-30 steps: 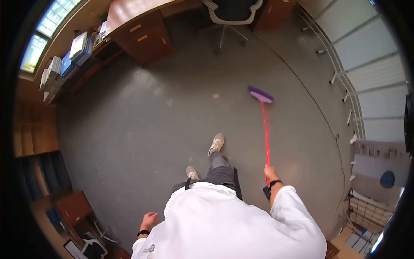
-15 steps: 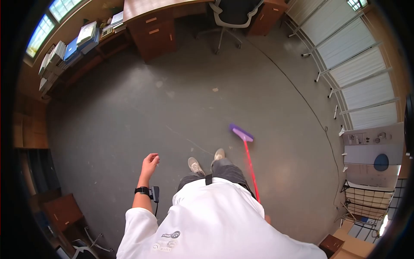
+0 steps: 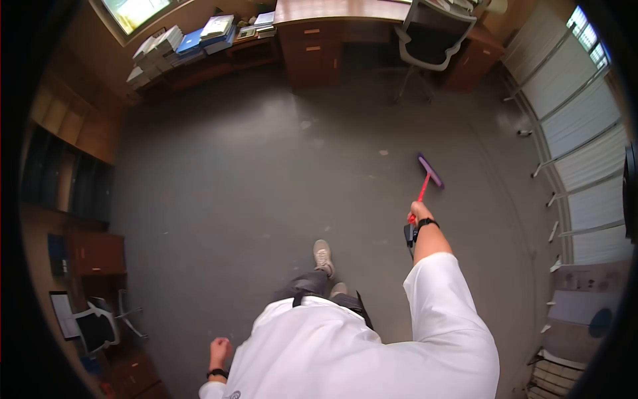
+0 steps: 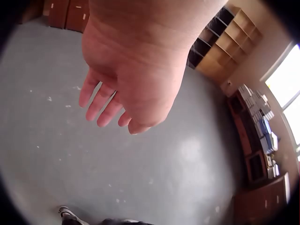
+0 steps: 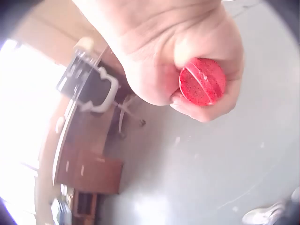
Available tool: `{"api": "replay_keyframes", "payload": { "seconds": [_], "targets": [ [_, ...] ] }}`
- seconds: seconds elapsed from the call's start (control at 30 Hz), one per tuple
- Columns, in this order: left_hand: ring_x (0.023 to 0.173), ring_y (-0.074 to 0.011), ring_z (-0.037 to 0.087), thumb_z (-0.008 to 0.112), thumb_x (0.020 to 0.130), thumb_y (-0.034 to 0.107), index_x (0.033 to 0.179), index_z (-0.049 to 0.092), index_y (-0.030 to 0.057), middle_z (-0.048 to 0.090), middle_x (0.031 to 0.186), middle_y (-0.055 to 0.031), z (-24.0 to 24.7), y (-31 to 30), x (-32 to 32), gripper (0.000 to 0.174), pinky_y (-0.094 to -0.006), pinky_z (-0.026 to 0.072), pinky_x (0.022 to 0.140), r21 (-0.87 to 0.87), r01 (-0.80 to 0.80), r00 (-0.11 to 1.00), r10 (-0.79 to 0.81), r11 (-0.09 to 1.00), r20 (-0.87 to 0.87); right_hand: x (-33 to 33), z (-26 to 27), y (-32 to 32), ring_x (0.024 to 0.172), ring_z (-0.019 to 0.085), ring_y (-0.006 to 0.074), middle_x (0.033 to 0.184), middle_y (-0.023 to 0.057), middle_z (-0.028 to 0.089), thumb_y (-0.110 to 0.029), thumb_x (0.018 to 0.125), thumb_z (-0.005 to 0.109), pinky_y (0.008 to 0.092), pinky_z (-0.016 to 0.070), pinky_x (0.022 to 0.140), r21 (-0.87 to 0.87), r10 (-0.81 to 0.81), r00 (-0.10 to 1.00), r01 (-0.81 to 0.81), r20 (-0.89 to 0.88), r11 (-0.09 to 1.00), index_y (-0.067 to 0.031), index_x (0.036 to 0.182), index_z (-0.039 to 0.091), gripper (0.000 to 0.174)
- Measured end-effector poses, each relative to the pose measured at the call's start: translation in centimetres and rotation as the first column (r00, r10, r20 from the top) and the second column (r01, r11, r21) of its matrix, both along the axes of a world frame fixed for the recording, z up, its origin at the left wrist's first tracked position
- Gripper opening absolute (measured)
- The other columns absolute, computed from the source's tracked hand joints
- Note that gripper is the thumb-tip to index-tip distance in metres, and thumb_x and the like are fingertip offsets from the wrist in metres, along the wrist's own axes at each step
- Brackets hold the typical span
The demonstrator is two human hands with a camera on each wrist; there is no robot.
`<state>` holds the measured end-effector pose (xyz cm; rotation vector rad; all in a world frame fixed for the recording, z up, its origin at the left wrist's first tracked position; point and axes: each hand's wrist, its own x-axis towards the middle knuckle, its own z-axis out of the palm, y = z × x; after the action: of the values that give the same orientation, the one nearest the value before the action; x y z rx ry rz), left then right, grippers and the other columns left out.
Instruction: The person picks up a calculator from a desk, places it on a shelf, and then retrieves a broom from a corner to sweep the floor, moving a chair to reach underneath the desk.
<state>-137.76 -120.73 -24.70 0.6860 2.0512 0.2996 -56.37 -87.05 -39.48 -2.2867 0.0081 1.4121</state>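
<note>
In the head view, the right hand (image 3: 420,213) grips the red handle (image 3: 423,188) of a broom, its purple head (image 3: 430,171) on the grey floor to the right. The right wrist view shows the round red handle end (image 5: 202,82) enclosed by the curled fingers of the right hand (image 5: 187,56). Low at the left of the head view, the left hand (image 3: 220,349) hangs beside the body. Its fingers are loosely extended and hold nothing in the left wrist view, where the hand (image 4: 126,79) is above the floor.
A desk (image 3: 309,50) with drawers and an office chair (image 3: 435,40) stand ahead. Books and folders (image 3: 193,43) lie on a low shelf to the left. White panels on wheeled frames (image 3: 571,133) line the right side. Wooden shelving (image 3: 73,133) and another chair (image 3: 96,329) are at the left.
The right arm has come back into view, extended forward, and the broom head has moved away from the feet. The left hand has swung back toward the body. The head view has shifted left.
</note>
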Motion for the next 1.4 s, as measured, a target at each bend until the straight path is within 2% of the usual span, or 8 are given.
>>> {"api": "replay_keyframes", "payload": {
  "seconds": [0.07, 0.23, 0.3, 0.6, 0.87, 1.07, 1.2, 1.4],
  "targets": [
    [0.060, -0.0145, 0.061, 0.056, 0.088, 0.009, 0.091, 0.063, 0.0027, 0.063, 0.071, -0.0063, 2.7, -5.5, -0.3, 0.010, -0.0276, 0.0502, 0.052, -0.028, -0.034, 0.999, 0.033, 0.999, -0.017, -2.9, 2.3, -1.1, 0.050, 0.059, 0.0281, 0.063, 0.0185, 0.060, -0.013, 0.086, 0.035, 0.0413, 0.0472, 0.046, -0.306, 0.570, 0.820, -0.530, 0.053, 0.791, 0.0049, 0.074, 0.058, 0.031],
    [0.078, -0.0154, 0.063, 0.062, 0.088, 0.014, 0.098, 0.066, -0.0011, 0.067, 0.083, -0.0086, -1.5, -16.3, -3.0, 0.018, -0.0286, 0.0512, 0.069, -0.226, -0.080, 0.996, 0.073, 0.971, -0.043, -9.8, -4.8, -21.3, 0.085, 0.067, 0.0362, 0.090, 0.0210, 0.068, -0.018, 0.087, 0.045, 0.0452, 0.0537, 0.074, -0.337, 0.836, 0.390, -0.784, 0.386, 0.522, 0.0019, 0.094, 0.067, 0.030],
    [0.082, -0.0148, 0.063, 0.063, 0.088, 0.015, 0.100, 0.066, -0.0020, 0.069, 0.088, -0.0086, -4.1, -19.2, -4.6, 0.021, -0.0280, 0.0505, 0.073, -0.193, 0.189, 0.979, -0.171, 0.963, 0.107, -14.2, -1.2, -31.7, 0.096, 0.061, 0.0439, 0.095, 0.0280, 0.064, -0.030, 0.092, 0.049, 0.0508, 0.0505, 0.078, -0.171, 0.527, 0.766, -0.502, 0.367, 0.848, 0.0016, 0.095, 0.065, 0.036],
    [0.068, -0.0134, 0.060, 0.064, 0.085, 0.012, 0.103, 0.062, -0.0031, 0.066, 0.082, -0.0076, -1.6, -0.2, 5.4, 0.023, -0.0282, 0.0498, 0.061, 0.043, 0.344, 0.921, -0.346, 0.938, 0.179, -25.9, 11.5, -66.5, 0.055, 0.063, 0.0267, 0.060, 0.0148, 0.061, -0.041, 0.084, 0.061, 0.0391, 0.0465, 0.051, -0.262, 0.292, 0.956, -0.280, 0.008, 0.924, 0.0018, 0.079, 0.067, 0.044],
    [0.083, -0.0124, 0.060, 0.064, 0.088, 0.015, 0.113, 0.061, 0.0013, 0.066, 0.092, -0.0072, 6.6, 8.7, 13.9, 0.029, -0.0266, 0.0491, 0.074, 0.283, 0.480, 0.852, -0.518, 0.830, 0.075, -22.6, 7.0, -66.9, 0.070, 0.059, 0.0448, 0.068, 0.0289, 0.058, -0.045, 0.083, 0.055, 0.0525, 0.0400, 0.063, -0.244, 0.242, 0.927, -0.174, 0.288, 0.954, 0.0032, 0.069, 0.064, 0.051],
    [0.085, -0.0132, 0.061, 0.066, 0.087, 0.019, 0.114, 0.061, 0.0017, 0.067, 0.092, -0.0076, 5.6, 2.6, 7.0, 0.032, -0.0281, 0.0503, 0.074, 0.082, 0.550, 0.833, -0.553, 0.831, 0.012, -10.4, 0.2, -44.6, 0.033, 0.045, 0.0192, 0.044, 0.0035, 0.047, -0.035, 0.091, 0.059, 0.0369, 0.0325, 0.032, 0.182, -0.192, 0.970, 0.164, 0.149, 0.969, -0.0058, 0.061, 0.053, 0.042],
    [0.078, -0.0138, 0.062, 0.065, 0.087, 0.020, 0.111, 0.062, 0.0006, 0.067, 0.090, -0.0075, 5.5, -3.5, -1.7, 0.031, -0.0274, 0.0505, 0.066, -0.068, 0.444, 0.896, -0.442, 0.893, 0.045, -5.0, 1.0, -34.5, 0.046, 0.055, 0.0231, 0.064, 0.0118, 0.054, -0.023, 0.093, 0.047, 0.0362, 0.0410, 0.036, 0.029, -0.204, 0.973, 0.202, 0.104, 0.979, 0.0029, 0.103, 0.053, 0.028],
    [0.073, -0.0144, 0.063, 0.063, 0.089, 0.023, 0.107, 0.063, 0.0029, 0.067, 0.088, -0.0067, 2.7, -12.1, -7.3, 0.027, -0.0268, 0.0493, 0.059, -0.076, -0.025, 0.999, 0.027, 0.997, 0.022, -11.2, -0.4, -37.8, 0.044, 0.054, 0.0320, 0.058, 0.0204, 0.053, -0.009, 0.085, 0.035, 0.0454, 0.0414, 0.039, -0.252, 0.235, 0.972, -0.228, -0.005, 0.940, 0.0067, 0.092, 0.050, 0.023]
  ]
}}
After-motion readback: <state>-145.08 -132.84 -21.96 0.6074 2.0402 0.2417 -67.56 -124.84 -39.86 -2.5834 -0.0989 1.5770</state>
